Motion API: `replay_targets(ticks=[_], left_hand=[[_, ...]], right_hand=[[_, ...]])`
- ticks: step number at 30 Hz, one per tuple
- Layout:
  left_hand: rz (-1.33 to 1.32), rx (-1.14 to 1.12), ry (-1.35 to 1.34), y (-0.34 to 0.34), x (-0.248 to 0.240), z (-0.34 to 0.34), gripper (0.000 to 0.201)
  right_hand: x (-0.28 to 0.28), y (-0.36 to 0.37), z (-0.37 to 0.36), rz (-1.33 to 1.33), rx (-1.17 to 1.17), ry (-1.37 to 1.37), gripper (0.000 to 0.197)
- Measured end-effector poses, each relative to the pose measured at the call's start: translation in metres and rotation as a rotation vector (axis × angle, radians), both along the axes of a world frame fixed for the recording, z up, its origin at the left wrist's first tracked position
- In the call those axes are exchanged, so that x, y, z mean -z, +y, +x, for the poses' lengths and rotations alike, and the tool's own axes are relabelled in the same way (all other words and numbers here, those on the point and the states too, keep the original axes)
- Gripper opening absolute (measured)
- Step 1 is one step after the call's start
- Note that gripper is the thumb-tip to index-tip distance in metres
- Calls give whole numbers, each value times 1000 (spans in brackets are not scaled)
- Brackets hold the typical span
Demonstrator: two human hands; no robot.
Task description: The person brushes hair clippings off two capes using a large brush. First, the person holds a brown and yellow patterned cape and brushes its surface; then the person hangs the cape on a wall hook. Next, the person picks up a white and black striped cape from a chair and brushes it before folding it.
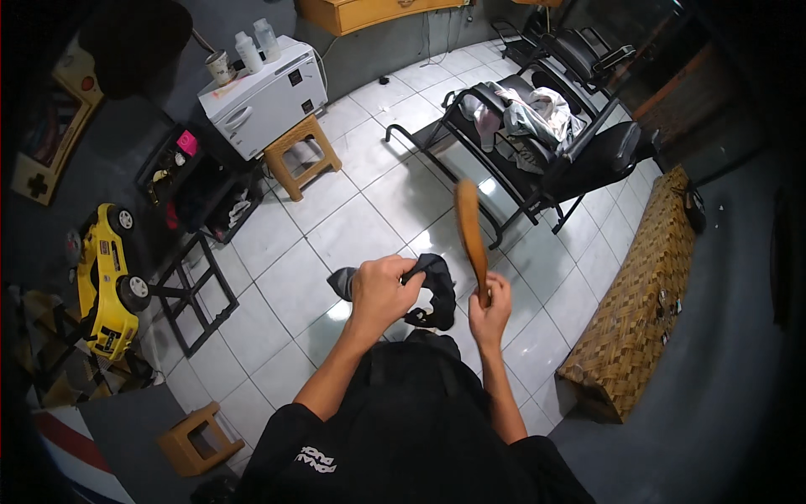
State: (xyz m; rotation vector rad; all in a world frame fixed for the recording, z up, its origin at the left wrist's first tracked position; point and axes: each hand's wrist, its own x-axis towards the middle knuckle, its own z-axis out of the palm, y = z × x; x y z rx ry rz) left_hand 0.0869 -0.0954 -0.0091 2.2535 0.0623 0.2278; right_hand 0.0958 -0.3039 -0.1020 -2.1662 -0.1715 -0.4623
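Observation:
My left hand (pixel 384 290) is closed, thumb and fingers pinching a black fabric loop (pixel 441 294) that hangs in front of my body. White floor shows through the loop's middle. My right hand (pixel 491 307) grips the lower end of a long wooden brush (pixel 470 223), held upright with its broad head on top. The brush's darker edge faces the loop, and the two are apart. Just beyond my left hand's outer side a dark grey thing (pixel 340 283) shows; what it is I cannot tell.
A black reclining chair (pixel 579 160) with a silvery cloth (pixel 546 113) stands ahead right. A woven bamboo bench (pixel 634 311) is to the right. Left are a white cabinet (pixel 264 105) with bottles, a wooden stool (pixel 302 160), black metal frame (pixel 197 294), yellow toy car (pixel 109 286) and brown stool (pixel 197 441).

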Motion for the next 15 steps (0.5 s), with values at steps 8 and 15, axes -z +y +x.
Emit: replay_targets(ticks=[8,15], left_hand=[[-299,-96,-10,-14,-60,2,25],[-709,42,83,-28,-103,-2,27]], right_hand=[[102,10,-38,805,171,1037,6],[116,60,-18,1595,-455,1208,27]])
